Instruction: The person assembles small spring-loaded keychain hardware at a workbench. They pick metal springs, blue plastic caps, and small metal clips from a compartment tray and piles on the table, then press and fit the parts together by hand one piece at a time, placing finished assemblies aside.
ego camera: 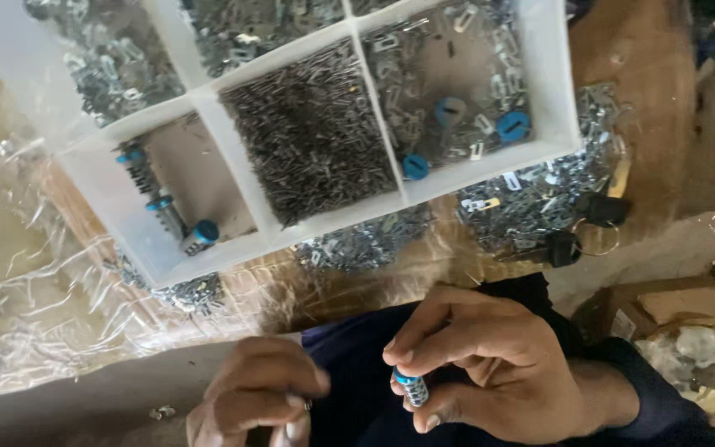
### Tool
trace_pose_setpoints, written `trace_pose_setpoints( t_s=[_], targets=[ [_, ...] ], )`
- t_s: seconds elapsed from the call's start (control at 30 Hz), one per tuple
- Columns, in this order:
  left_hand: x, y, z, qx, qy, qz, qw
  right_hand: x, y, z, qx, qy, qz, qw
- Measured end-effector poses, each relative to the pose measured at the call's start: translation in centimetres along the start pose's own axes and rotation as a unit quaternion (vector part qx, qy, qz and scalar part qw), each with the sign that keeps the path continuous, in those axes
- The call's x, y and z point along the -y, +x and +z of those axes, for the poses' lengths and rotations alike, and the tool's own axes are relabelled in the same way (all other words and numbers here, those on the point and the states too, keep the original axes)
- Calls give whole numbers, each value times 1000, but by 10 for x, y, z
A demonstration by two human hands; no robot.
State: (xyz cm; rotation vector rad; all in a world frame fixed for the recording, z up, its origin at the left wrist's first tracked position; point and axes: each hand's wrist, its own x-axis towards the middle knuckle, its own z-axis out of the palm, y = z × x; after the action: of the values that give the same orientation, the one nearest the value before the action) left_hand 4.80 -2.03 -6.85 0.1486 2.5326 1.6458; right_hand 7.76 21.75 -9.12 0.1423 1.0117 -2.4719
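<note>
Right hand (490, 372) low in the view, fingers pinched around a small metal lock cylinder with a blue cap (411, 386), held upright near the lap so its side faces the other hand for fitting. Left hand (254, 401) sits just beside it, fingertips drawn narrow together, possibly nipping a tiny metal piece, though the blur makes that hard to confirm. Above, the white plastic divided tray (208, 99) lies within reach on the bench: middle compartment heaped with thin dark metal pins (312, 132), left one holding more blue-capped cylinders (200, 234), right one loose silvery plates and blue round caps (513, 126)
</note>
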Motion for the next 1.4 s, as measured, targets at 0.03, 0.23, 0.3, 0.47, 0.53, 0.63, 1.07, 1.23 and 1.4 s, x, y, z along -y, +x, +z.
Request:
trace_pose_setpoints(
  t_s=[0.03, 0.23, 0.3, 0.47, 0.53, 0.63, 1.07, 1.23, 1.4],
  targets=[
    [-3, -1, 14, -15, -64, 7, 998, 4, -5, -1, -30, 11, 6, 999],
    [-33, 14, 51, 94, 52, -33, 994, 22, -36, -17, -152, -24, -32, 988],
    [-48, 16, 60, 99, 12, -45, 994, 24, -43, -27, -156, -45, -29, 986],
    [-51, 22, 73, 93, 12, 93, 991, 21, -48, -33, -138, -35, -36, 989],
    [-49, 22, 70, 90, 32, 130, 987, 19, -46, -29, -130, -39, -52, 989],
    [-53, 17, 61, 45, 4, 77, 996, 15, -40, -22, -106, -47, -51, 992],
    [-10, -7, 8, 147, -314, -162, 924, 1, -12, -1, 15, -184, -35, 982],
    [-10, -2, 28, 62, 198, 123, 971, 0, -20, -3, -133, -49, -5, 990],
    [0, 23, 32, 33, 344, 234, 909, 6, -25, -6, -118, -91, -72, 986]
  ],
)
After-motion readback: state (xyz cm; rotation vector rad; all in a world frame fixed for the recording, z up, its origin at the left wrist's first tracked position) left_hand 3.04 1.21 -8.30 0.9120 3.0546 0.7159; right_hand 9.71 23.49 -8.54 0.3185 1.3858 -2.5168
